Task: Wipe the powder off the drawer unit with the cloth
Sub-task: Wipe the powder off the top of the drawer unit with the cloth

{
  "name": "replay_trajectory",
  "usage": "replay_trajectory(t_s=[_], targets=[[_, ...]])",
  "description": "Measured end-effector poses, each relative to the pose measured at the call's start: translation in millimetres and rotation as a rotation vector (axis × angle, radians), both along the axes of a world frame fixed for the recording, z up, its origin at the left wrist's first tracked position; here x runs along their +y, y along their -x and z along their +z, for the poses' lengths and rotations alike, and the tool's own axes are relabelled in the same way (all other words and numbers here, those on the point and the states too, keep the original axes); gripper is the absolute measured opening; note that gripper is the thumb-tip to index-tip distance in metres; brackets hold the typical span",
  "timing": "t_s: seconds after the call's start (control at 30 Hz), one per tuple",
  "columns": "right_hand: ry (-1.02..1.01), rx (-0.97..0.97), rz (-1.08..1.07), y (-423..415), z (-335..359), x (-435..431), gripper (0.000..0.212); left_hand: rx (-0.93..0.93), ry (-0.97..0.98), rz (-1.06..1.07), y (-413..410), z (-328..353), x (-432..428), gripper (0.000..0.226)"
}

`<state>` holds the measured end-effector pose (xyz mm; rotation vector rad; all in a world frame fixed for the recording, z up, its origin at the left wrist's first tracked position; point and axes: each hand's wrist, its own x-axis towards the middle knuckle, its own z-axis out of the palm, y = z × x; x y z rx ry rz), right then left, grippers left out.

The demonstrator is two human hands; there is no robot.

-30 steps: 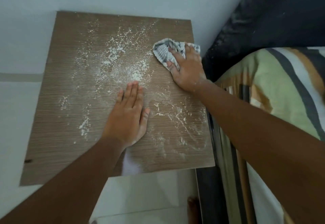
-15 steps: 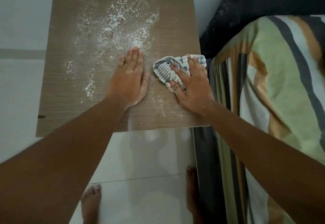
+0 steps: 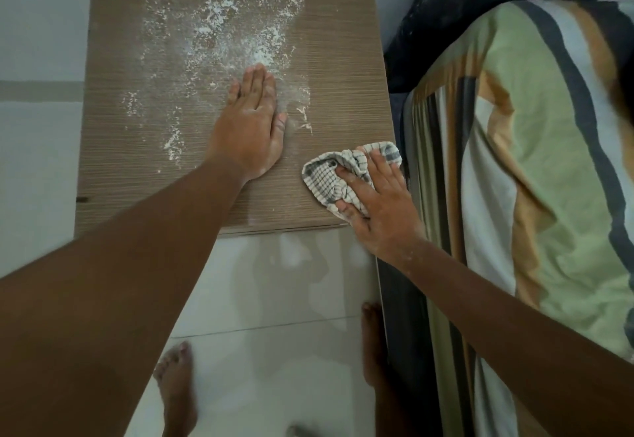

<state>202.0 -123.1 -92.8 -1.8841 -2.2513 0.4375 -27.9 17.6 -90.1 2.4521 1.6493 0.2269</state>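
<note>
Fingers spread on the cloth at the near right corner

Fingers (image 3: 386, 170) of our right hand (image 3: 380, 210) are spread and pressed down on the checked cloth (image 3: 329, 179), bunching it against the wooden top of the drawer unit (image 3: 343, 59). We have the cloth at the near right corner of that top, its far fold reaching the right edge, and the heel of our hand hangs past the front edge. Our left hand (image 3: 250, 127) lies flat on the wood near the middle, palm down, fingers straight and held together, clamped on nothing. White powder (image 3: 219, 24) covers the far and left parts of the top, thickest just beyond our left fingertips; a few thin streaks sit just right of that hand. The strip of wood between our left hand and the cloth looks mostly bare. Beside the unit on the right we see a striped bedsheet (image 3: 549, 162) on a mattress. Below, our bare feet (image 3: 178, 388) stand on pale floor tiles (image 3: 274, 351)
</note>
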Motion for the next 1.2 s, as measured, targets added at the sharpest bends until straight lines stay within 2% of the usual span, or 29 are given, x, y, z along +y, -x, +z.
replay_trajectory(t_s=[0.3, 0.47, 0.57, 0.67, 0.9, 1.07, 1.2], targets=[[-0.138, 0.115, -0.035, 7, -9, -59, 0.049, 0.006, 0.013, -0.014, 1, 2, 1, 0.061], [-0.049, 0.216, -0.076, 21, -3, -88, 0.055, -0.031, 0.035, -0.031, 3, 2, 1, 0.06], [-0.048, 0.335, -0.117, 32, 11, -75, 0.048, -0.104, 0.043, -0.039, 7, 6, 9, 0.059], [-0.063, 0.498, -0.198, 43, 37, -34, 0.047, -0.126, 0.009, -0.025, 20, 13, 34, 0.06], [-0.289, 0.572, -0.416, 36, 74, 125, 0.038, -0.068, -0.013, 0.046, 46, 10, 83, 0.062], [-0.326, 0.495, -0.485, 20, 69, 253, 0.041, -0.083, -0.032, 0.061, 46, -5, 84, 0.061], [-0.242, 0.341, -0.507, 8, 52, 340, 0.049, -0.077, -0.052, 0.076, 47, -6, 86, 0.063]])
